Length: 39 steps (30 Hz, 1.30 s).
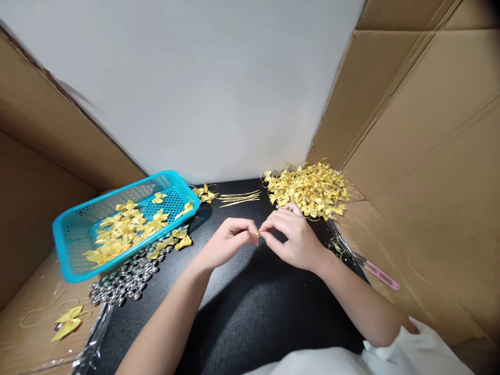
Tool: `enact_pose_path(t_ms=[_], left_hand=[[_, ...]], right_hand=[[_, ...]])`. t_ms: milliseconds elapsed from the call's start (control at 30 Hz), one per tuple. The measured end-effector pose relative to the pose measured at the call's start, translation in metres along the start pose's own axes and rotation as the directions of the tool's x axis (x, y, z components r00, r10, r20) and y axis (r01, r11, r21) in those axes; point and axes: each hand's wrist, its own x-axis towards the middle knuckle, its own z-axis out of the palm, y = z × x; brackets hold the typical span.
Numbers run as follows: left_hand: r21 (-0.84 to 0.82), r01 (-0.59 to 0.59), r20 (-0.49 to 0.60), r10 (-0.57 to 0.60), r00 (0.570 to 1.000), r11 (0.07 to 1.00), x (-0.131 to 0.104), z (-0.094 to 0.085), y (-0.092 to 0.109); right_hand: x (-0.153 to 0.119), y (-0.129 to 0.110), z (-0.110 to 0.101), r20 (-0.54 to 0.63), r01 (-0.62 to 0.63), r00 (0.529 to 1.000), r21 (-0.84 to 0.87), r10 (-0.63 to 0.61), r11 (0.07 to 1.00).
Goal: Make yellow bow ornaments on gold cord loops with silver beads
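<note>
On the far left, one yellow bow [67,324] with a loop of string lies on the brown cardboard [35,333]. Next comes the blue basket [185,187], tipped a bit, with lots of yellow bows [128,224] in it. Shiny silver beads [125,278] lie in a bunch along the near side of the basket, and a few more yellow bows [183,240] lie by them. Just past the right end of the basket is a small bunch of bows with strings [205,194].

My left hand [230,240] is over the black table [242,323]. Its thumb and first finger are pinched almost closed on a tiny gold thing [258,234]. I can't tell just what it is, because my fingers hide most of it. Behind my hands, some thin gold strings [239,198] lie side by side on the table.

My right hand [292,237] pinches the same tiny thing from the other side, so it sits between my two hands. Behind my right hand is a big pile of yellow bows with loops [308,187]. Farther right, a pink cutter [380,274] lies on the cardboard, near my right arm.
</note>
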Motion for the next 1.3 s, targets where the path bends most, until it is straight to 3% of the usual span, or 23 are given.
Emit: enact_pose_path(t_ms=[267, 500, 700, 1067, 1133, 1200, 1300], left_hand=[[0.007, -0.005, -0.005, 0.005, 1.000, 1.000, 0.000, -0.001, 0.000], [-0.008, -0.007, -0.009, 0.007, 1.000, 1.000, 0.000, 0.000, 0.000], [-0.009, -0.005, -0.007, 0.005, 1.000, 1.000, 0.000, 0.000, 0.000], [-0.034, 0.039, -0.020, -0.039, 0.999, 0.999, 0.001, 0.001, 0.002], [-0.042, 0.037, -0.022, -0.038, 0.999, 0.998, 0.001, 0.001, 0.001], [-0.052, 0.030, -0.028, -0.032, 0.999, 0.998, 0.001, 0.000, 0.001], [-0.018, 0.016, -0.045, -0.017, 0.999, 1.000, 0.001, 0.001, 0.000]], right_hand=[[0.001, 0.003, -0.004, 0.046, 0.014, 0.999, -0.066, -0.011, 0.998], [0.001, 0.003, -0.009, 0.082, -0.016, 0.997, 0.001, 0.015, 1.000], [0.001, 0.002, -0.010, -0.016, 0.012, 1.000, 0.047, -0.012, 0.999], [0.002, -0.001, -0.004, -0.020, 0.072, 0.997, -0.020, -0.073, 0.997], [0.002, -0.002, -0.004, -0.023, 0.011, 1.000, 0.036, -0.010, 0.999], [0.002, -0.003, -0.003, -0.006, -0.125, 0.992, 0.192, 0.128, 0.973], [0.002, -0.002, 0.001, 0.106, -0.347, 0.934, 0.495, 0.340, 0.797]])
